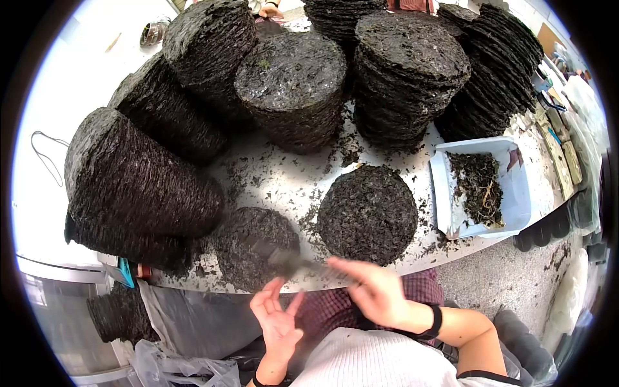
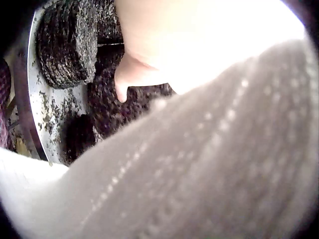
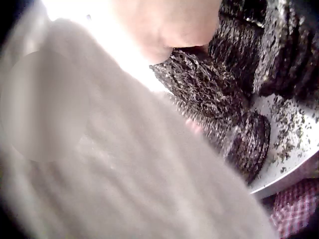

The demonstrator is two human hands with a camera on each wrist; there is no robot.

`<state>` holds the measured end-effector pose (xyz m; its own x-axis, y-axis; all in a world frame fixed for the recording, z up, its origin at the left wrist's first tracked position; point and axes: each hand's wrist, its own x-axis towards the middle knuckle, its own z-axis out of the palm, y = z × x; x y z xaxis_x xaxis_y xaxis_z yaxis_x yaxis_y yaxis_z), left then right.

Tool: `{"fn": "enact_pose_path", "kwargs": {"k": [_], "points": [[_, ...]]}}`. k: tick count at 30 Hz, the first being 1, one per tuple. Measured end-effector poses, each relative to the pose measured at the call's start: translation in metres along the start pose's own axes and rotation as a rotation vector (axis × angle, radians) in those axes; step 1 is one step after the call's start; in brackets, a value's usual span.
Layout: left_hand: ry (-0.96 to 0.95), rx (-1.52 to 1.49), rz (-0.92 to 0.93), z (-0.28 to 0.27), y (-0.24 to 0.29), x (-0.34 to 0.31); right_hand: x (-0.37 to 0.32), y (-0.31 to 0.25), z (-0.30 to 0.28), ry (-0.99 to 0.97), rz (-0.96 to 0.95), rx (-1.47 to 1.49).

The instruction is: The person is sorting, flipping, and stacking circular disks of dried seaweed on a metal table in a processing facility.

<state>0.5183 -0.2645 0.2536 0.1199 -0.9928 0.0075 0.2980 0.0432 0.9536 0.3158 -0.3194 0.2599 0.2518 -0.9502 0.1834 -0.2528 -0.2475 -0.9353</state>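
Round stacks of dark dried seaweed sheets stand about the table. Nearest the person lie a round seaweed disc (image 1: 367, 215) and, left of it, a lower stack (image 1: 255, 248). My right hand (image 1: 383, 293) pinches a thin dark piece (image 1: 316, 266), motion-blurred, that reaches left over the near stack; I cannot tell its kind. Palm up, my left hand (image 1: 277, 326) has its fingers loosely spread, fingertips close under that piece's left end. In the left wrist view, the left thumb (image 2: 123, 92) shows against dark seaweed. A sleeve hides much of both wrist views.
A pale blue tub (image 1: 519, 193) with seaweed scraps stands at the right. Tall seaweed stacks (image 1: 290, 84) line the back, and leaning stacks (image 1: 142, 174) the left. Crumbs litter the white tabletop (image 1: 271, 171). Another person's hand (image 1: 271, 11) shows at the far side.
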Motion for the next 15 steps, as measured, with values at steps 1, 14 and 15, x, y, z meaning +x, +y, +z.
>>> {"fn": "enact_pose_path", "kwargs": {"k": [1, 14, 15], "points": [[0.025, 0.137, 0.031, -0.009, -0.003, 0.001, -0.005, 0.011, -0.006, 0.201, 0.024, -0.043], [0.582, 0.022, -0.420, -0.143, -0.042, 0.059, -0.034, 0.053, -0.040, -0.115, -0.025, -0.883], [0.556, -0.021, -0.465, -0.152, -0.046, 0.059, -0.030, 0.054, -0.042, -0.071, -0.008, -0.905]]}}
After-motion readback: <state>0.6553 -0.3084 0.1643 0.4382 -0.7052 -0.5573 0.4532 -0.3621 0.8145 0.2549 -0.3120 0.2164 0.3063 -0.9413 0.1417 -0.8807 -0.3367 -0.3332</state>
